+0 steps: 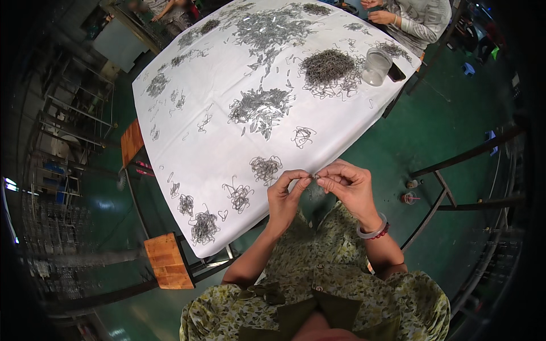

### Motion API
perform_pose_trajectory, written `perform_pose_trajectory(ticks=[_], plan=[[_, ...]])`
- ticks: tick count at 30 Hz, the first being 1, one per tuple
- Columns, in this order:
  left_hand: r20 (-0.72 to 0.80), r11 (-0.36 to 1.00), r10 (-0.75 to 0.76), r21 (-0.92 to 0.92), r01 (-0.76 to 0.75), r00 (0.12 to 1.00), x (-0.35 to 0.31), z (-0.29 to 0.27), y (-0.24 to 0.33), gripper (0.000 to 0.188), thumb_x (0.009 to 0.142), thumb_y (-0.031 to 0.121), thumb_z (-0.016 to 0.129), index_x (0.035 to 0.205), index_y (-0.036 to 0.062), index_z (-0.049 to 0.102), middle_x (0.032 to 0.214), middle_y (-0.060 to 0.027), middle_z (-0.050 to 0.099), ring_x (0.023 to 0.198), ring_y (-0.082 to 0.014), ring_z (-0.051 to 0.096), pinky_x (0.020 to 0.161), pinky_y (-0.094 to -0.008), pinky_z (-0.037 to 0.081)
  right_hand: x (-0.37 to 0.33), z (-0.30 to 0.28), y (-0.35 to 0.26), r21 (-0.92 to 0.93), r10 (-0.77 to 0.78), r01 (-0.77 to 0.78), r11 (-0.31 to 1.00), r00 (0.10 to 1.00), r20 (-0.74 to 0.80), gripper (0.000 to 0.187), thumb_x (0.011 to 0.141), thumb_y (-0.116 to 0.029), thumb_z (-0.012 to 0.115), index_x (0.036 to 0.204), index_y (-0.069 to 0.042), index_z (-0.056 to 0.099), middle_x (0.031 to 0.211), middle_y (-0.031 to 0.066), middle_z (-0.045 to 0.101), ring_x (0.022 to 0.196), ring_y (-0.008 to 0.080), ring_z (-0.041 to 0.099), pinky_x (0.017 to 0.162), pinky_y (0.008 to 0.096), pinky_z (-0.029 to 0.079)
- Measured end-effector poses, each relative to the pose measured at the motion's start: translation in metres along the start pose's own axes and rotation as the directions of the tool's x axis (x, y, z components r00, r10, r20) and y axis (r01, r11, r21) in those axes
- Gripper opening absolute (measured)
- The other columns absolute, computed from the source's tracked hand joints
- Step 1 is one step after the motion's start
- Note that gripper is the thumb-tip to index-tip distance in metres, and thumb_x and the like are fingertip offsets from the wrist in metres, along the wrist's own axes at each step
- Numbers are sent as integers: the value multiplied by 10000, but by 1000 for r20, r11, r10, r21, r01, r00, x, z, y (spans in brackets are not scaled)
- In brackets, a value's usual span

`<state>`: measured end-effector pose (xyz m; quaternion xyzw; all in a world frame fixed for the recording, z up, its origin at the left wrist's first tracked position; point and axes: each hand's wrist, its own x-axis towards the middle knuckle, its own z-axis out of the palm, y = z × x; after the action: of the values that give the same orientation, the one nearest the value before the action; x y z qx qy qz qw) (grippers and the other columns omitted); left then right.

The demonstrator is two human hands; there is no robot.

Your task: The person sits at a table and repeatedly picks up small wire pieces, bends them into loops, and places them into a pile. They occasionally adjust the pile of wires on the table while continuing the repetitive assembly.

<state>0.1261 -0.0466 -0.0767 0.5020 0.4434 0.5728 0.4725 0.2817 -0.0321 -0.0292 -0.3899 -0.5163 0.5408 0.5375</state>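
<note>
My left hand [285,196] and my right hand [351,187] meet fingertip to fingertip just off the near edge of the white-covered table [219,122]. Both are closed in a pinch on a small metal wire piece [312,179], mostly hidden by the fingers; its exact shape is too small to make out. A bangle and a red bead bracelet circle my right wrist. Closest to my left hand on the cloth lies a small pile of bent wire hooks [266,169]. Further left are a looser hook cluster [239,199] and another hook pile [203,228].
Mid-table lies a heap of small flat metal strips [263,109]. Beyond it are a big dark hook heap [329,68], a clear plastic jar [376,67] and a phone [396,72]. A co-worker [421,23] is at the far right. Wooden stools [168,260] stand left.
</note>
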Motion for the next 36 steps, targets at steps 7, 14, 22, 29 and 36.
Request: perform_pose_trajectory(ticks=[7,14,22,29,36], plan=[[118,982,-164,-69,173,979,14,22,-3,113,860,29,642,966,-6,629,927,-28,646,879,-86,577,814,-232,454,-2,-23,8,-109,-50,42,993,996,-73,101,793,40,676,892,23,681,832,38,625,711,58,563,613,187,447],[261,964,-263,43,262,929,33,34,-21,130,860,36,640,982,1,618,928,-30,645,890,-85,576,830,-238,458,13,-36,20,-44,-22,14,999,981,-191,53,771,44,684,811,15,663,769,25,613,671,73,513,607,216,416],[140,992,-116,-34,122,983,112,34,-41,158,916,93,574,1051,17,602,939,-36,651,936,-113,592,844,-261,458,22,-56,20,-321,-172,116,940,973,-152,105,716,34,712,811,5,677,649,39,570,611,124,477,574,254,393],[352,537,205,739,-405,913,270,44,-119,109,828,99,600,885,47,677,932,-124,637,918,-277,594,793,-385,497,22,-56,20,-320,-38,-23,947,982,-185,106,722,40,723,816,2,691,674,36,587,610,103,493,568,241,392],[371,326,180,851,-411,911,252,40,-157,108,830,38,533,923,-12,558,973,-201,528,960,-341,538,799,-425,486,16,-53,13,-272,2,-59,960,979,-204,102,738,51,716,829,19,681,728,34,633,652,83,506,593,224,402]])
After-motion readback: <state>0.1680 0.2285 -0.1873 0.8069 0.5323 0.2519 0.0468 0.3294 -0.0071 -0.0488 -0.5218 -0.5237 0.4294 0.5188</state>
